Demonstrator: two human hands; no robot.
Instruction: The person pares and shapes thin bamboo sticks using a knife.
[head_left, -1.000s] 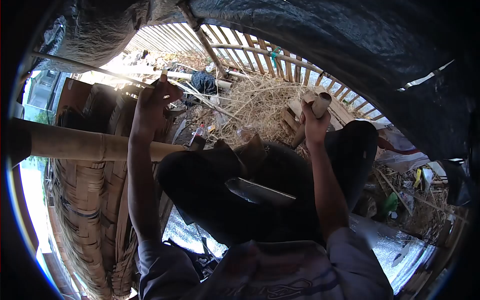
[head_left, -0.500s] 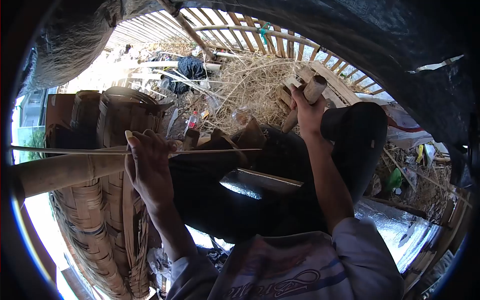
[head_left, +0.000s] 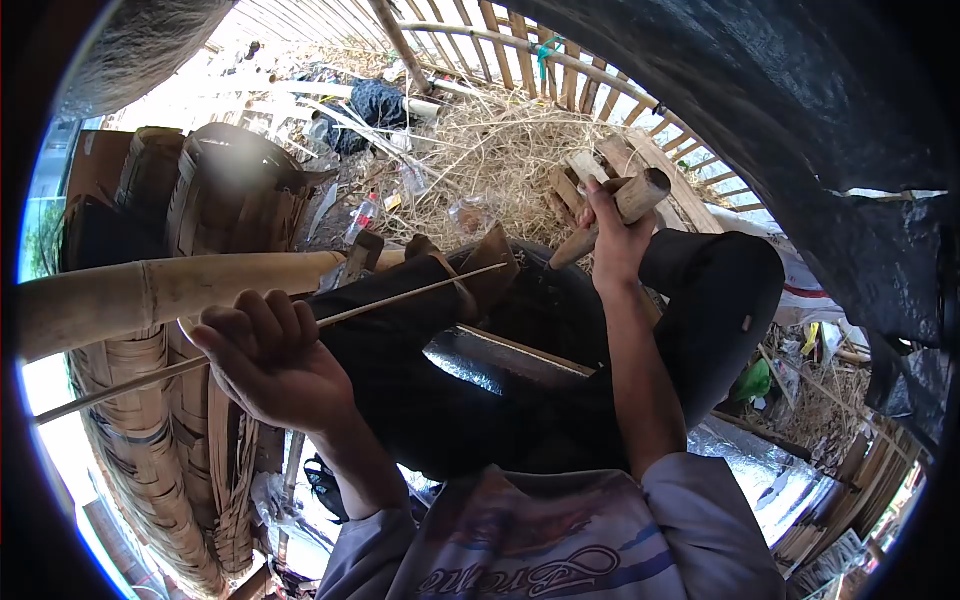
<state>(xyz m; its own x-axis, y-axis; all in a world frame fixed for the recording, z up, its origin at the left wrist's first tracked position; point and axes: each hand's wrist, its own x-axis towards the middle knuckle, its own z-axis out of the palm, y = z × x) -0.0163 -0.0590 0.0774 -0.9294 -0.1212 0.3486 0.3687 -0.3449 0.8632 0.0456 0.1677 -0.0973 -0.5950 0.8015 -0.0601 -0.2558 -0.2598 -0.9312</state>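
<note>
My left hand (head_left: 275, 360) is closed round a thin bamboo strip (head_left: 410, 296), which slants up to the right across my dark trousers. The strip's other end runs down to the far left. Just above this hand lies a thick bamboo pole (head_left: 190, 285). My right hand (head_left: 618, 235) rests by my bent knee, wrapped round a thick, round wooden handle (head_left: 643, 195) that tilts up to the right. Whether a blade is fixed to it cannot be seen. Between my legs lies a shiny, silvery flat piece (head_left: 490, 358) with a pale edge.
Woven bamboo panels (head_left: 130, 400) stand rolled at the left. Straw (head_left: 500, 150) covers the ground ahead, with a plastic bottle (head_left: 363, 215) and a black bag (head_left: 378, 105). Wooden boards (head_left: 660, 170) lie beyond my right hand. A slatted bamboo fence (head_left: 510, 60) runs behind, and dark sheeting (head_left: 800, 100) hangs overhead.
My left hand has moved down and left and turned over into a fist. The bamboo strip went from nearly level to slanting. My right hand keeps its hold on the wooden handle.
</note>
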